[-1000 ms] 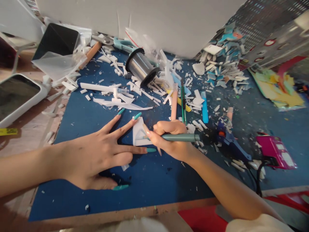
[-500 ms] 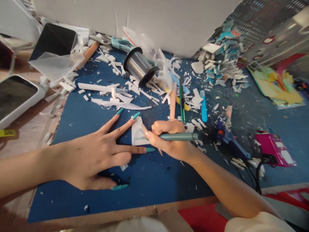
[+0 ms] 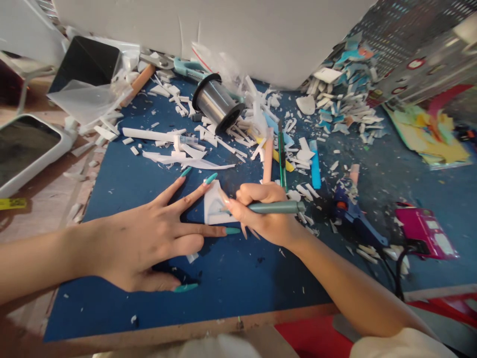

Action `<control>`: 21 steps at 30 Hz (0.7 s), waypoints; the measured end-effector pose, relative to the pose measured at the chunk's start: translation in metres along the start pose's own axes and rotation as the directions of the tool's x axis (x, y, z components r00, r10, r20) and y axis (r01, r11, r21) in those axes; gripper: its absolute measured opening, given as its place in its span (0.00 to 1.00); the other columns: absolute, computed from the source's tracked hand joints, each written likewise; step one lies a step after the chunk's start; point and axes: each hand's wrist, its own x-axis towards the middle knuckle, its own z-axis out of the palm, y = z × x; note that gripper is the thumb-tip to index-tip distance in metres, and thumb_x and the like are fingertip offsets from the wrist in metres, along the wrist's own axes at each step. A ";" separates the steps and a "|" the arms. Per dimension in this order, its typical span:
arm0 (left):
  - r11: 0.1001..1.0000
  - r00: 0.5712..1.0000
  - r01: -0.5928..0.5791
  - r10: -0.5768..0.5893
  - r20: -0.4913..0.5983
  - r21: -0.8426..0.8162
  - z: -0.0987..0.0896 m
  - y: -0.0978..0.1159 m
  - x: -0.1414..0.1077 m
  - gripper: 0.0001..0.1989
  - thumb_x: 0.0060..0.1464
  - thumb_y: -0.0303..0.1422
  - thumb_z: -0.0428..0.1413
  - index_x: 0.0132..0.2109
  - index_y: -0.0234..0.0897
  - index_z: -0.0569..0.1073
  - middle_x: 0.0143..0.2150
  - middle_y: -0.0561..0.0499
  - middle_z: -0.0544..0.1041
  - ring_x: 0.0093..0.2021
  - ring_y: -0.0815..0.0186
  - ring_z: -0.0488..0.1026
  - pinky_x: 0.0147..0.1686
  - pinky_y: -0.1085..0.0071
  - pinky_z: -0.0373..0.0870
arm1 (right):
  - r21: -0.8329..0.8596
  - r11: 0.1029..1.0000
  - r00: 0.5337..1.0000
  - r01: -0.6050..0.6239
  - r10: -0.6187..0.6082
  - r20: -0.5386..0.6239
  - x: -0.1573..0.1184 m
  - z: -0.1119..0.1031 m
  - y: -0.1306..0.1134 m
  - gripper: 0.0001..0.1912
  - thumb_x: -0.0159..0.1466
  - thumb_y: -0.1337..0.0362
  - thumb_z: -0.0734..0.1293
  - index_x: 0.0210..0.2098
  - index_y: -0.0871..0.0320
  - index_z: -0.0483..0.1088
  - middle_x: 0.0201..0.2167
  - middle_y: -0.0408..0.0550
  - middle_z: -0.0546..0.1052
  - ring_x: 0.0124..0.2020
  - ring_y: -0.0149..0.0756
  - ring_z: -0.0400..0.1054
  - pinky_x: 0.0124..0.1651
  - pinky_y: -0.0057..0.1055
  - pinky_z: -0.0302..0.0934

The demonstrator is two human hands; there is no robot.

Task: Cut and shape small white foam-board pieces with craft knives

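Foremost, left hand [image 3: 160, 236], grip spread wide, palm down on blue mat [image 3: 238, 288]; right hand [image 3: 264, 214], grip closed round grey-green pen [image 3: 278, 207]; white piece [image 3: 213, 196] between them, under pen tip; farther, green cutter [image 3: 282, 154]; beyond, spool [image 3: 218, 103].

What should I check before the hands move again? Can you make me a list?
1. Small flat white piece with faint lines steadied: ok, the left hand's spread fingers are at its edges.
2. Grey-green round pen gripped: ok, in the right hand.
3. Pen tip touching the white piece: cannot tell, fingers partly hide it.
4. Slim green-and-black cutter knife well away from the right hand: not ok, it lies just beyond it.
5. Dark blue glue gun away from the white piece: ok, it lies off to the right.
6. Flat blue mat free of scraps: not ok, white bits are scattered on it.
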 end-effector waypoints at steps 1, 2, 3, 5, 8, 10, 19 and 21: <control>1.000 1.000 0.001 -0.001 0.002 0.001 0.000 0.000 0.000 0.17 0.55 0.35 0.58 0.51 0.40 0.68 0.68 0.49 0.64 0.72 0.47 0.23 0.66 0.36 0.20 | -0.005 1.000 1.000 0.004 -0.004 -0.025 0.000 0.000 0.000 0.23 0.63 0.70 0.65 0.19 0.56 0.48 0.15 0.34 0.52 0.17 0.21 0.47 0.20 0.22 0.44; 1.000 1.000 0.003 -0.003 0.006 0.007 0.000 0.000 0.000 0.16 0.55 0.35 0.58 0.50 0.40 0.68 0.68 0.49 0.63 0.72 0.47 0.23 0.66 0.36 0.20 | -0.003 1.000 0.999 0.007 -0.007 -0.041 0.001 0.000 0.000 0.23 0.63 0.70 0.65 0.19 0.56 0.48 0.15 0.34 0.52 0.17 0.21 0.48 0.20 0.22 0.45; 1.000 1.000 0.008 -0.008 0.014 0.013 0.000 0.000 0.000 0.16 0.55 0.35 0.58 0.50 0.40 0.68 0.69 0.49 0.63 0.72 0.46 0.23 0.66 0.36 0.19 | 0.006 1.000 0.999 0.014 -0.013 -0.036 0.001 0.000 0.000 0.23 0.63 0.70 0.65 0.19 0.56 0.48 0.15 0.34 0.52 0.17 0.21 0.48 0.20 0.22 0.45; 1.000 1.000 0.009 -0.009 0.027 0.023 0.000 0.000 0.000 0.15 0.56 0.35 0.57 0.50 0.39 0.67 0.69 0.50 0.62 0.72 0.45 0.22 0.66 0.36 0.19 | 0.026 1.000 1.000 0.016 -0.016 -0.003 0.001 0.000 -0.001 0.23 0.63 0.70 0.65 0.19 0.56 0.47 0.15 0.33 0.52 0.17 0.21 0.47 0.20 0.22 0.44; 1.000 1.000 0.006 -0.007 0.029 0.025 0.000 0.000 0.000 0.16 0.56 0.36 0.57 0.52 0.39 0.66 0.69 0.50 0.61 0.72 0.45 0.22 0.65 0.34 0.20 | 0.015 1.000 0.999 0.010 -0.010 -0.043 0.001 0.000 -0.002 0.22 0.63 0.71 0.65 0.19 0.56 0.48 0.16 0.34 0.53 0.17 0.21 0.48 0.20 0.22 0.46; 1.000 0.999 0.013 -0.014 0.036 0.022 0.000 0.001 0.000 0.17 0.56 0.36 0.57 0.52 0.40 0.66 0.69 0.50 0.61 0.72 0.45 0.22 0.65 0.33 0.21 | 0.006 1.000 1.000 0.012 -0.012 -0.027 0.001 0.000 -0.002 0.23 0.63 0.70 0.65 0.19 0.56 0.48 0.16 0.34 0.52 0.17 0.21 0.47 0.20 0.22 0.45; 1.000 1.000 0.009 -0.010 0.020 0.016 -0.001 0.001 -0.001 0.17 0.56 0.35 0.57 0.51 0.40 0.67 0.69 0.49 0.62 0.72 0.45 0.22 0.65 0.35 0.20 | 0.002 1.000 1.000 0.011 -0.011 -0.018 0.000 0.001 -0.002 0.23 0.62 0.70 0.65 0.19 0.56 0.46 0.16 0.33 0.49 0.17 0.21 0.44 0.19 0.22 0.42; 1.000 1.000 0.007 -0.008 0.024 0.024 0.000 0.001 -0.001 0.16 0.56 0.35 0.57 0.51 0.40 0.67 0.69 0.50 0.61 0.72 0.46 0.21 0.66 0.36 0.20 | 0.009 1.000 0.999 0.013 -0.013 -0.032 0.000 0.001 -0.002 0.22 0.62 0.70 0.65 0.19 0.56 0.47 0.16 0.34 0.50 0.17 0.21 0.45 0.20 0.22 0.43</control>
